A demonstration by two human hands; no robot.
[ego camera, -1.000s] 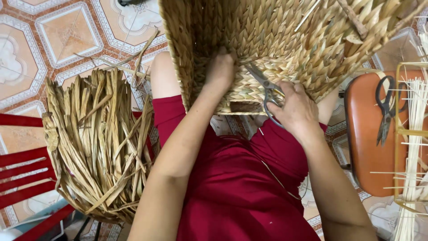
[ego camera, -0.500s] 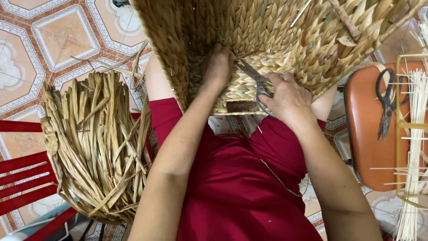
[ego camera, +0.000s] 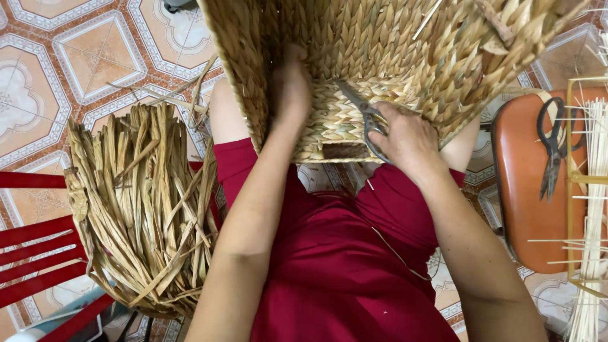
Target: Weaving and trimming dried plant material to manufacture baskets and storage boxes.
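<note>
The floor was laid with patterned tiles in terracotta, cream and grey. A red slatted chair stood at the left, and an orange stool at the right beside a yellow wire rack. The light was soft and even.

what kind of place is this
Probably a home basket-weaving workspace rather than a factory: a patterned tiled floor, a bundle of dried weaving strips beside the person, and a half-woven basket on the lap, with the right hand holding scissors.

tan braided basket, red dress, orange stool, orange-and-white patterned floor tiles.
</note>
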